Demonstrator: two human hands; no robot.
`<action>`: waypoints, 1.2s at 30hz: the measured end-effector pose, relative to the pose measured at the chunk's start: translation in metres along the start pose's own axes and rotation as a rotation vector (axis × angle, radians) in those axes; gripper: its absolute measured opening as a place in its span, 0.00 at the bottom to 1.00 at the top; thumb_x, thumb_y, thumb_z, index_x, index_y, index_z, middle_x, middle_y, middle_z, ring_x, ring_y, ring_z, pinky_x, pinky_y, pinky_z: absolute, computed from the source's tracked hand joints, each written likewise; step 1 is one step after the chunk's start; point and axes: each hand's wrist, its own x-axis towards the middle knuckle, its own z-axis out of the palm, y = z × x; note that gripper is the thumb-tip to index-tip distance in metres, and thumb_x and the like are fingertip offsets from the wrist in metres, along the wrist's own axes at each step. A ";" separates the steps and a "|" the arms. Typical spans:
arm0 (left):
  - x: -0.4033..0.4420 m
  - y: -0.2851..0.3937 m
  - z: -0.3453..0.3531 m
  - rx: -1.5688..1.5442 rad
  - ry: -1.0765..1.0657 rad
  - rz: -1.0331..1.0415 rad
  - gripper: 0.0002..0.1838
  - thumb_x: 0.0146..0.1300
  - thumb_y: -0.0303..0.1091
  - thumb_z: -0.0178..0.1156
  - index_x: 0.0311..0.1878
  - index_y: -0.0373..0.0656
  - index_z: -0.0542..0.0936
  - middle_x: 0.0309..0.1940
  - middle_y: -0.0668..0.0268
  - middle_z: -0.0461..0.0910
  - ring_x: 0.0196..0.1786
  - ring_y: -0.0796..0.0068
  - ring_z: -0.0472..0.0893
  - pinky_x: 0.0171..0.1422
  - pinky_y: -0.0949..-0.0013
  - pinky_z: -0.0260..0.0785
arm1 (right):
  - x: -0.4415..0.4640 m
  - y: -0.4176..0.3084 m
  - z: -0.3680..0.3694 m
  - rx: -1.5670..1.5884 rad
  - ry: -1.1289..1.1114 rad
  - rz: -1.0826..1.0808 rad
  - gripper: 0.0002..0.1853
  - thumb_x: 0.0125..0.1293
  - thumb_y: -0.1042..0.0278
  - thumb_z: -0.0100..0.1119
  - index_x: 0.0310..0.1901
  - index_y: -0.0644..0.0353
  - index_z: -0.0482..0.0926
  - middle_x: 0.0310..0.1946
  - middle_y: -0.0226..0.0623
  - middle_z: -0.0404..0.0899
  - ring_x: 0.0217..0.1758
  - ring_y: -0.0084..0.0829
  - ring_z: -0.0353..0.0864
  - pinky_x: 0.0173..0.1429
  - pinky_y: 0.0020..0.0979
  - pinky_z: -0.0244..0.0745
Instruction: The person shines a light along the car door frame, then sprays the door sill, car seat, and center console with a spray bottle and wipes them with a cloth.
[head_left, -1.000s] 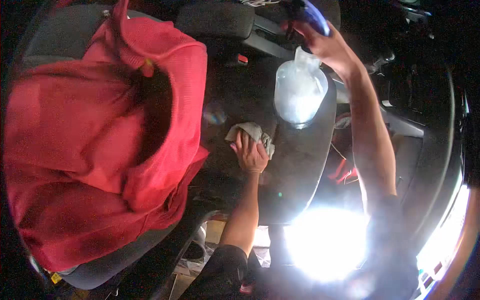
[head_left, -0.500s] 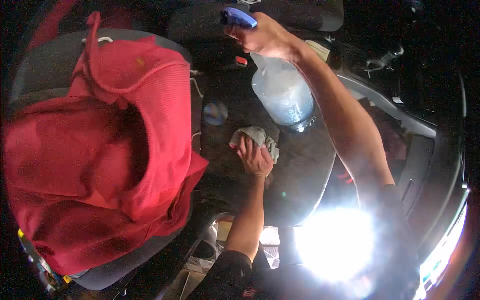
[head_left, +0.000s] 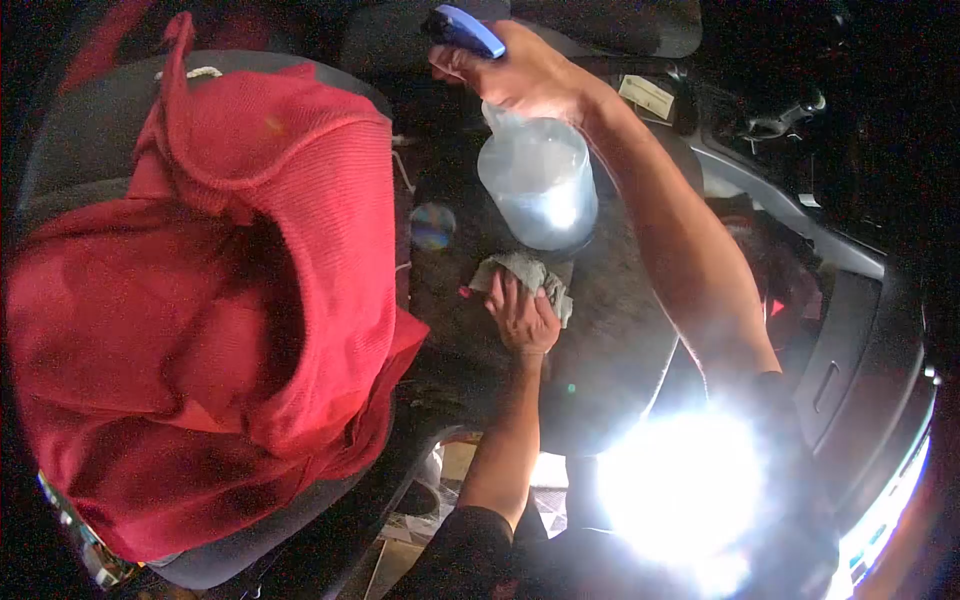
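A grey cloth (head_left: 541,281) lies bunched on the dark seat (head_left: 610,350), and my left hand (head_left: 524,318) presses on it with the fingers over its near side. Above and to the right, my right hand (head_left: 525,72) grips the neck of a translucent spray bottle (head_left: 540,180) with a blue and black trigger head (head_left: 468,32). The bottle hangs over the seat, just beyond the cloth. Its head points left.
Red fabric (head_left: 340,220) covers the seat back (head_left: 90,110) on the left. A bright light (head_left: 680,485) glares at the lower right. A small paper card (head_left: 646,96) lies at the top right. The door sill and a patterned floor (head_left: 410,525) show below.
My right hand has moved left with the spray bottle, which now hangs near the cloth. My left hand and the cloth have shifted slightly right and down in view.
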 end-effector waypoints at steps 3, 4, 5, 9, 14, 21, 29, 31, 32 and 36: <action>0.001 0.002 0.001 -0.012 -0.018 -0.020 0.18 0.67 0.36 0.48 0.44 0.28 0.77 0.57 0.41 0.72 0.65 0.36 0.65 0.61 0.37 0.55 | -0.002 -0.002 -0.001 0.070 -0.004 -0.058 0.21 0.63 0.47 0.60 0.32 0.61 0.83 0.21 0.46 0.80 0.26 0.40 0.82 0.35 0.40 0.75; 0.001 0.002 0.003 -0.017 -0.015 -0.018 0.18 0.67 0.36 0.48 0.44 0.28 0.77 0.57 0.41 0.72 0.65 0.36 0.65 0.61 0.37 0.55 | -0.006 -0.009 -0.005 0.058 0.003 -0.041 0.21 0.63 0.47 0.60 0.32 0.61 0.82 0.21 0.47 0.80 0.27 0.41 0.82 0.36 0.40 0.75; 0.000 0.001 0.002 0.018 -0.025 -0.027 0.18 0.66 0.37 0.49 0.47 0.30 0.77 0.57 0.43 0.72 0.65 0.38 0.66 0.61 0.39 0.56 | -0.011 -0.016 -0.007 0.052 0.010 -0.020 0.22 0.62 0.47 0.60 0.31 0.62 0.82 0.22 0.47 0.80 0.27 0.42 0.82 0.37 0.41 0.76; -0.002 0.000 0.004 0.075 -0.054 -0.022 0.19 0.66 0.38 0.49 0.50 0.32 0.76 0.57 0.45 0.72 0.65 0.40 0.66 0.62 0.42 0.56 | -0.005 -0.003 -0.001 0.037 0.096 -0.008 0.22 0.62 0.46 0.59 0.31 0.62 0.82 0.23 0.49 0.80 0.29 0.45 0.82 0.39 0.43 0.76; -0.006 -0.005 0.002 0.108 -0.081 -0.023 0.20 0.66 0.38 0.48 0.52 0.31 0.75 0.59 0.45 0.72 0.66 0.40 0.65 0.63 0.42 0.55 | -0.002 -0.005 0.004 0.000 0.069 0.038 0.24 0.62 0.43 0.58 0.31 0.61 0.82 0.23 0.50 0.81 0.31 0.50 0.83 0.40 0.45 0.77; -0.004 0.000 0.005 0.049 -0.019 -0.012 0.21 0.66 0.39 0.48 0.52 0.31 0.76 0.59 0.45 0.71 0.66 0.40 0.65 0.64 0.41 0.54 | -0.013 -0.009 0.007 0.125 0.090 -0.058 0.22 0.65 0.45 0.58 0.39 0.61 0.82 0.26 0.42 0.82 0.31 0.35 0.82 0.37 0.36 0.76; 0.007 -0.023 0.000 -0.010 0.000 0.017 0.15 0.66 0.35 0.53 0.46 0.33 0.79 0.53 0.45 0.77 0.60 0.46 0.72 0.62 0.46 0.62 | -0.155 -0.023 -0.077 0.694 0.333 0.122 0.21 0.71 0.51 0.55 0.52 0.62 0.78 0.43 0.40 0.85 0.40 0.32 0.85 0.42 0.31 0.81; 0.016 -0.053 0.003 -0.277 -0.024 -0.153 0.15 0.65 0.34 0.55 0.50 0.34 0.78 0.52 0.49 0.78 0.55 0.52 0.77 0.58 0.53 0.68 | -0.188 -0.002 -0.091 0.899 0.381 0.226 0.23 0.72 0.52 0.54 0.58 0.61 0.73 0.46 0.43 0.84 0.43 0.37 0.85 0.41 0.37 0.84; 0.043 -0.050 -0.013 -0.413 0.048 -0.276 0.13 0.66 0.32 0.55 0.48 0.35 0.78 0.47 0.52 0.80 0.49 0.58 0.79 0.53 0.58 0.70 | -0.203 0.008 -0.091 0.949 0.405 0.278 0.24 0.72 0.52 0.53 0.60 0.61 0.71 0.46 0.45 0.83 0.45 0.40 0.85 0.40 0.40 0.85; 0.183 -0.022 -0.050 -0.755 0.355 -0.412 0.11 0.67 0.29 0.56 0.49 0.35 0.78 0.44 0.58 0.83 0.46 0.69 0.80 0.54 0.66 0.72 | -0.229 0.042 -0.068 1.085 0.343 0.419 0.25 0.72 0.51 0.51 0.61 0.62 0.70 0.48 0.48 0.82 0.44 0.43 0.85 0.37 0.43 0.85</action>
